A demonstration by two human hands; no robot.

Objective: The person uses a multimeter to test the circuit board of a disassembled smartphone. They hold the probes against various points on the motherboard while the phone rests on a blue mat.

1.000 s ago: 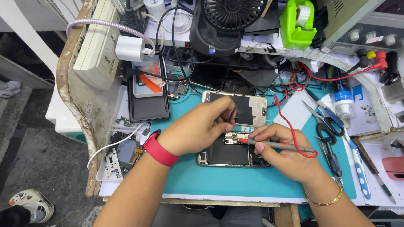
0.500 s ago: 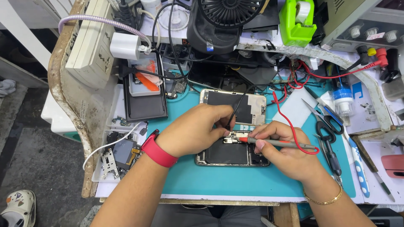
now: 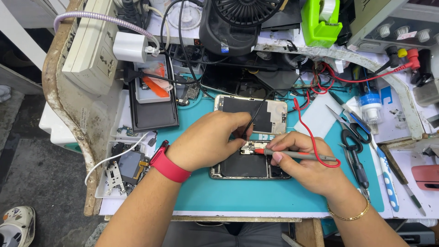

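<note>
Head view: teal work mat [image 3: 256, 194], cluttered bench. Right hand [image 3: 304, 164] gripping grey red-wired probe [image 3: 302, 155]; left hand [image 3: 208, 139] pinching black lead [image 3: 256, 114] over opened phone [image 3: 249, 167]. Far right: green tape dispenser [image 3: 318, 20].

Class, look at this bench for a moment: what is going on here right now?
A person is working on an opened phone lying on a teal mat. The right hand holds a probe with a red lead, its tip on the small parts inside the phone. The left hand holds a thin black lead at the same spot. Scissors lie on the right.
</note>
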